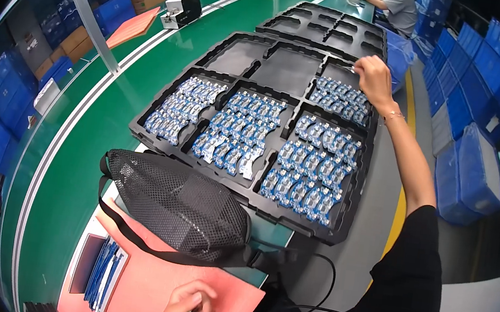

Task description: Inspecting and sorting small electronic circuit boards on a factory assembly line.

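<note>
My right hand (373, 79) is stretched out over the far right compartment of a black tray (310, 226). Its fingers are pinched together, and what they hold, if anything, is too small to name. Below it, small blue circuit boards (339, 98) lie in rows in that compartment. Three nearer compartments hold more rows of the same boards (245, 121). Close to my body, my left hand (189, 306) is above a pink mat (146, 287), its fingers curled around a small, partly hidden item with a metallic look.
A black mesh bag (175, 206) with a strap lies between tray and mat. On the mat's left, a small box (112, 282) holds blue strips. Another black tray (321, 31) is beyond. Blue crates (492, 67) line the right, and a person (399, 12) sits far off.
</note>
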A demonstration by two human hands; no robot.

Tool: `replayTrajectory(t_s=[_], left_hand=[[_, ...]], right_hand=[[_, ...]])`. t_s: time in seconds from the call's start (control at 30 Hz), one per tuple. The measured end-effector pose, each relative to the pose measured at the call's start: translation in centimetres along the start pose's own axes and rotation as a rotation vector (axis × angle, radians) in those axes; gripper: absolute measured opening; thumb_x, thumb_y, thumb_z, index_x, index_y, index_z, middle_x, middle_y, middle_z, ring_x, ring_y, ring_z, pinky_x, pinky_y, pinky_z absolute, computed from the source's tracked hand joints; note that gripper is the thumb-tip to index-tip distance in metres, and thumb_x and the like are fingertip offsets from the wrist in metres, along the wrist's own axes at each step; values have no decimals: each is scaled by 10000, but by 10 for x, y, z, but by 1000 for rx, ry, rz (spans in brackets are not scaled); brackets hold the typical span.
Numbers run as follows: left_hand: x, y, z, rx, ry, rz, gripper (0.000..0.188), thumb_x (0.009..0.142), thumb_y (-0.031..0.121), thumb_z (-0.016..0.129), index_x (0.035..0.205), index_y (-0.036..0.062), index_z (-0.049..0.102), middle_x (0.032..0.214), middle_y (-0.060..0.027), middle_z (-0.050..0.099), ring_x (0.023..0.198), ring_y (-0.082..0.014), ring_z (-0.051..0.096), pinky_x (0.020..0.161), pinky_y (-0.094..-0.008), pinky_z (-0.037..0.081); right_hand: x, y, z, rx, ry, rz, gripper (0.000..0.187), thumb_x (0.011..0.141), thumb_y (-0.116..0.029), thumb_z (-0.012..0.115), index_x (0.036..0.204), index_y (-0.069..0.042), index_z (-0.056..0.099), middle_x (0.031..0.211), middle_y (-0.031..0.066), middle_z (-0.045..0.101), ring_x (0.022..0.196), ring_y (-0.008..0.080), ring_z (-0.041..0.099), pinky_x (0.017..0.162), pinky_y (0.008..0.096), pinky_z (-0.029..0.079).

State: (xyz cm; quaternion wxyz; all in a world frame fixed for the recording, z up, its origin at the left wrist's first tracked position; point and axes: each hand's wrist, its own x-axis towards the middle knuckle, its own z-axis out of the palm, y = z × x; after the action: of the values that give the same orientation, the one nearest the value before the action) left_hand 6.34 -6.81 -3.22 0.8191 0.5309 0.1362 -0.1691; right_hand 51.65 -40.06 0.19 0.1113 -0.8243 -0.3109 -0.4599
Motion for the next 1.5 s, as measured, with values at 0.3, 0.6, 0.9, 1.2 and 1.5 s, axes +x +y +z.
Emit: replayTrajectory(t_s=[0.3, 0.6, 0.9, 1.2, 1.5], left_hand=[[2, 18, 28, 75, 163, -112, 249, 908, 279, 444, 871, 50, 534, 491, 39, 377, 402, -34, 300, 470, -147, 289], [3, 20, 29, 8, 224, -154, 250, 941, 247, 376, 889, 43, 512, 433, 53, 345, 330, -36, 264, 435, -142, 307], [6, 6, 20, -91, 240, -136, 261, 947, 262, 372, 897, 41, 502, 421, 50, 331, 307, -43, 247, 340, -170, 206], [7, -9, 15, -248, 113, -18, 268, 944, 274, 374, 893, 40, 494, 407, 43, 317, 299, -49, 236, 329, -179, 190], [10, -10, 30, -650, 91, 122, 277, 944, 277, 377, 889, 33, 497, 413, 38, 324, 299, -53, 237, 333, -183, 202]], right_hand=[[-12, 42, 71, -93, -90, -50, 82, 678, -23, 585, 657, -48, 510, 684, 79, 531, 707, 259, 533, 621, 361, 458], [-10, 44, 75, -2, -72, -28, 97, 681, -13, 610, 684, -35, 516, 725, 94, 533, 745, 269, 534, 661, 360, 454], [-27, 51, 78, 73, -264, 11, 54, 696, -44, 606, 717, -20, 562, 751, 105, 542, 788, 285, 549, 716, 368, 456], [-33, 69, 65, 202, -154, 175, 123, 740, 34, 493, 783, -10, 600, 768, 140, 604, 772, 304, 587, 719, 364, 466], [-34, 63, 58, -106, -618, 487, 363, 683, 4, 424, 933, -97, 668, 986, 146, 626, 994, 307, 558, 822, 430, 406]])
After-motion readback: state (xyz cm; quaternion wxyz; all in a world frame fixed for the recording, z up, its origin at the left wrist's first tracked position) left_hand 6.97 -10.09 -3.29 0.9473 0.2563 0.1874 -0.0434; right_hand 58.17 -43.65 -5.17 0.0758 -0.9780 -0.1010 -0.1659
